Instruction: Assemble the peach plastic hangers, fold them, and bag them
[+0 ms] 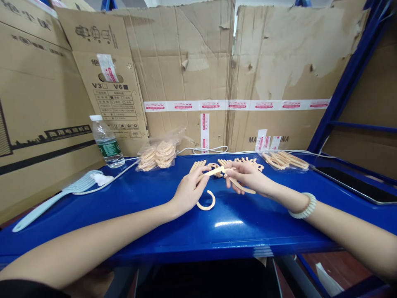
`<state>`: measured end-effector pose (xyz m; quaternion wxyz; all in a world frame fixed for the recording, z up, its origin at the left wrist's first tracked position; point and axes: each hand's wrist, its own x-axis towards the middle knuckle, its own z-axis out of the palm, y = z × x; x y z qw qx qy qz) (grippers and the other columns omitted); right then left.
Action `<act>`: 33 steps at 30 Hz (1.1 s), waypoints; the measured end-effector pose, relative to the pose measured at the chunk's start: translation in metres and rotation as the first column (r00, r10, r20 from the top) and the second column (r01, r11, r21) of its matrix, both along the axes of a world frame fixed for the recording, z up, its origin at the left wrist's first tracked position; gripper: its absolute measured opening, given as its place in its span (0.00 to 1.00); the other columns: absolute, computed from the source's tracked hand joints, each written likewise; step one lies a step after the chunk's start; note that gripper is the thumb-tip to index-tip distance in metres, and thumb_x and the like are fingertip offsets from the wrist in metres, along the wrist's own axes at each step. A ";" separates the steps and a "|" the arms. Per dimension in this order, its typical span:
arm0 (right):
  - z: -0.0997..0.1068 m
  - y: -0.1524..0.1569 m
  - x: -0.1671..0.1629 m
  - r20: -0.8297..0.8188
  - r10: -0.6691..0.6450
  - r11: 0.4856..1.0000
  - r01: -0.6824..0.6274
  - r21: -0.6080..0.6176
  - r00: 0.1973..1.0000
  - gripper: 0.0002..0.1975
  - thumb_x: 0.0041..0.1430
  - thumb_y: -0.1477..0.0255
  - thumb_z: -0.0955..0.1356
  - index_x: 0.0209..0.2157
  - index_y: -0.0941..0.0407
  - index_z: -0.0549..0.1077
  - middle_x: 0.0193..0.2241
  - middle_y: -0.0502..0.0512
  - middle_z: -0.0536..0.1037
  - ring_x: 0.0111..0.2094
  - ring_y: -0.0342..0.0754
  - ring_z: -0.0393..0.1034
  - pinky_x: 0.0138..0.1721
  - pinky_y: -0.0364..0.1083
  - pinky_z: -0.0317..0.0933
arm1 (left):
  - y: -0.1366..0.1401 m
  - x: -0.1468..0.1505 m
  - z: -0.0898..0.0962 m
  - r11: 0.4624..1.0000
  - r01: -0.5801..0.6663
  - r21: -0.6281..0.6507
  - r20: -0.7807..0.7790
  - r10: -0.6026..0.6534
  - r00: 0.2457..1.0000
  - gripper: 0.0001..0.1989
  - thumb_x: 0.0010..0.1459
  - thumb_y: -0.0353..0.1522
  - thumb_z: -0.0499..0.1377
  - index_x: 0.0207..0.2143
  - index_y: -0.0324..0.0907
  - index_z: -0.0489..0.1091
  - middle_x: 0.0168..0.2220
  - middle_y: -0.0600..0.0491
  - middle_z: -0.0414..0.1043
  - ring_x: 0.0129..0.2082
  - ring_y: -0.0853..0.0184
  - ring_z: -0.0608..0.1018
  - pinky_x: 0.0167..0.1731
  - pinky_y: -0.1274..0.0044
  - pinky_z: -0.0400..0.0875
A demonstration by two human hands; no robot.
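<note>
My left hand (190, 188) is closed on a straight, pale beige plastic bar (214, 171), with thumb and fingers pinching it. Close by on the right, my right hand (245, 176) grips a slightly curved beige hanger arm (243, 187) whose free end points down to the right. The two pieces meet or nearly touch between my hands; fingers partly hide the joint. Below them on the blue table (173, 236) lies a C-shaped beige hook (207, 207). Behind my hands, several straight beige pieces (198, 164) and several curved ones (257, 165) lie in rows, partly covered.
Back left stand a plastic bag of beige parts (158, 155) and a water bottle (107, 142). A pale blue hairbrush (58, 200) lies left. On the right are bagged long parts (283, 160) and a dark phone or tablet (356, 182). Cardboard (186, 74) walls the back; a white cable (214, 150) runs along it.
</note>
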<state>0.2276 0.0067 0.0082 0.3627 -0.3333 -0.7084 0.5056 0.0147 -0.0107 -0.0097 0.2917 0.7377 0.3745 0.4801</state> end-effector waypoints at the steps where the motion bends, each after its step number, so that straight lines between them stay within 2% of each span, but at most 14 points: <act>1: -0.002 0.001 0.000 0.037 0.040 0.999 -0.039 -0.034 0.998 0.17 0.57 0.58 0.67 0.39 0.57 0.65 0.22 0.48 0.75 0.14 0.39 0.63 0.12 0.38 0.57 | -0.001 -0.001 -0.001 0.999 -0.003 0.037 -0.040 0.004 0.999 0.13 0.58 0.33 0.58 0.46 0.47 0.72 0.33 0.52 0.74 0.34 0.63 0.74 0.35 0.78 0.64; 4: -0.005 0.001 -0.001 0.095 0.142 0.986 -0.133 -0.096 0.985 0.18 0.57 0.57 0.66 0.35 0.59 0.67 0.19 0.49 0.74 0.11 0.37 0.61 0.10 0.36 0.52 | -0.004 -0.003 -0.003 0.982 -0.008 0.187 -0.246 0.055 0.968 0.14 0.59 0.33 0.57 0.47 0.49 0.72 0.43 0.51 0.75 0.39 0.61 0.76 0.38 0.77 0.66; 6: -0.005 -0.001 -0.001 0.103 0.183 0.977 -0.169 -0.132 0.978 0.19 0.57 0.56 0.66 0.34 0.60 0.68 0.18 0.49 0.74 0.10 0.36 0.60 0.09 0.35 0.50 | -0.004 -0.004 -0.005 0.955 -0.009 0.296 -0.385 0.129 0.914 0.13 0.60 0.34 0.55 0.47 0.49 0.72 0.44 0.50 0.75 0.38 0.61 0.77 0.37 0.77 0.67; 11: -0.004 -0.005 -0.001 0.107 0.239 0.960 -0.218 -0.176 0.965 0.19 0.57 0.57 0.66 0.33 0.61 0.69 0.17 0.50 0.74 0.10 0.36 0.61 0.09 0.35 0.49 | 0.001 -0.006 -0.009 0.845 0.077 0.529 -0.640 0.337 0.691 0.13 0.66 0.36 0.48 0.43 0.43 0.70 0.34 0.50 0.77 0.31 0.63 0.78 0.27 0.78 0.66; 13: -0.004 -0.006 -0.002 0.115 0.247 0.956 -0.223 -0.190 0.962 0.19 0.57 0.57 0.66 0.32 0.61 0.70 0.17 0.50 0.74 0.09 0.37 0.60 0.09 0.35 0.49 | 0.002 -0.006 -0.008 0.791 0.137 0.597 -0.679 0.407 0.611 0.15 0.67 0.36 0.45 0.40 0.40 0.69 0.30 0.50 0.76 0.27 0.65 0.78 0.22 0.79 0.63; 15: -0.003 -0.008 -0.003 0.141 0.232 0.963 -0.207 -0.172 0.962 0.19 0.56 0.57 0.66 0.31 0.61 0.70 0.16 0.49 0.74 0.09 0.37 0.60 0.08 0.35 0.49 | 0.003 -0.007 -0.007 0.732 0.184 0.656 -0.679 0.465 0.569 0.17 0.68 0.36 0.43 0.35 0.39 0.68 0.27 0.51 0.74 0.23 0.66 0.76 0.18 0.80 0.58; 18: -0.002 -0.010 -0.005 0.193 0.188 0.980 -0.171 -0.102 0.963 0.19 0.56 0.56 0.66 0.31 0.61 0.69 0.15 0.49 0.73 0.09 0.36 0.60 0.08 0.35 0.48 | 0.002 -0.007 -0.004 0.664 0.238 0.709 -0.664 0.516 0.540 0.19 0.68 0.36 0.41 0.31 0.38 0.65 0.22 0.52 0.71 0.18 0.68 0.73 0.15 0.80 0.53; 23: -0.005 -0.015 -0.007 0.270 0.080 0.993 -0.099 0.057 0.960 0.17 0.59 0.58 0.64 0.30 0.59 0.69 0.15 0.47 0.72 0.09 0.37 0.60 0.08 0.36 0.51 | 0.001 -0.008 0.000 0.623 0.279 0.731 -0.663 0.551 0.506 0.18 0.68 0.35 0.41 0.30 0.38 0.64 0.19 0.52 0.68 0.16 0.69 0.71 0.15 0.80 0.50; 26: -0.007 -0.018 -0.008 0.282 -0.001 0.983 -0.051 0.177 0.959 0.15 0.59 0.60 0.64 0.29 0.58 0.68 0.16 0.47 0.72 0.10 0.37 0.60 0.09 0.36 0.52 | 0.002 -0.009 0.001 0.599 0.286 0.748 -0.647 0.562 0.515 0.18 0.68 0.34 0.42 0.30 0.38 0.64 0.19 0.53 0.68 0.16 0.69 0.72 0.15 0.81 0.49; 29: -0.008 -0.022 -0.010 0.273 -0.055 0.965 -0.020 0.263 0.960 0.14 0.61 0.61 0.63 0.28 0.58 0.67 0.16 0.47 0.72 0.10 0.36 0.59 0.11 0.36 0.52 | 0.002 -0.009 0.001 0.600 0.265 0.755 -0.629 0.549 0.551 0.17 0.68 0.34 0.42 0.30 0.38 0.63 0.19 0.53 0.69 0.16 0.68 0.72 0.15 0.81 0.51; 33: -0.008 -0.025 -0.011 0.273 -0.089 0.948 -0.003 0.319 0.958 0.18 0.62 0.60 0.62 0.23 0.57 0.65 0.16 0.47 0.71 0.11 0.36 0.59 0.12 0.37 0.53 | 0.002 -0.009 0.002 0.644 0.235 0.728 -0.635 0.505 0.585 0.18 0.68 0.35 0.41 0.30 0.38 0.63 0.19 0.53 0.69 0.17 0.68 0.73 0.16 0.82 0.53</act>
